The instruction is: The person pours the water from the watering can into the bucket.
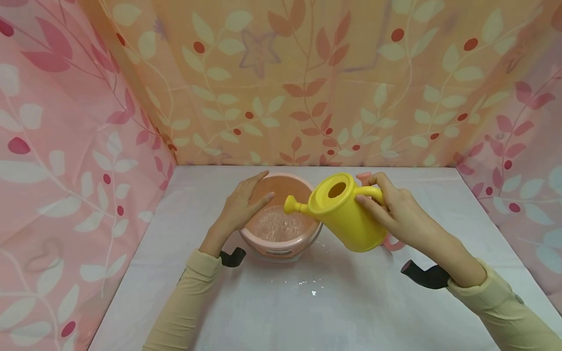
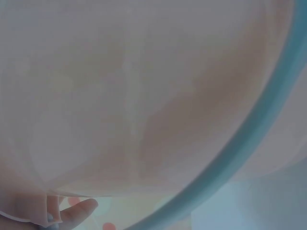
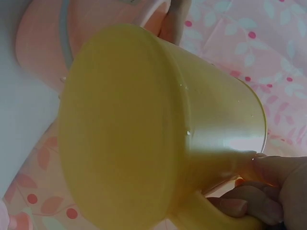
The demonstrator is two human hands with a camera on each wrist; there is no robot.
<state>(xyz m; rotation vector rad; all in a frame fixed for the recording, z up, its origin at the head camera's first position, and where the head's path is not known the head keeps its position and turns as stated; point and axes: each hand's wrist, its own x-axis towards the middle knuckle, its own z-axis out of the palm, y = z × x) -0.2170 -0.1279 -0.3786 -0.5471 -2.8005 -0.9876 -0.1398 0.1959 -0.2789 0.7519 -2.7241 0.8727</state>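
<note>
A pink bucket [image 1: 281,246] with rippling water [image 1: 278,224] inside stands on the table. My left hand [image 1: 241,202] holds its left rim, thumb over the inside and fingers along the outer side; in the left wrist view the wall [image 2: 120,96] and a blue-grey band [image 2: 240,139] fill most of the picture. My right hand [image 1: 395,209] grips the handle of a yellow watering can [image 1: 351,219]. The can tips left, its spout head over the bucket's right side. In the right wrist view its base [image 3: 117,129] faces the camera.
Behind the watering can sits a pink object [image 1: 395,243] with a rounded loop, mostly hidden. Water drops [image 1: 313,293] lie on the white tabletop [image 1: 272,317] in front of the bucket. Floral cloth [image 1: 307,87] hangs around the back and both sides.
</note>
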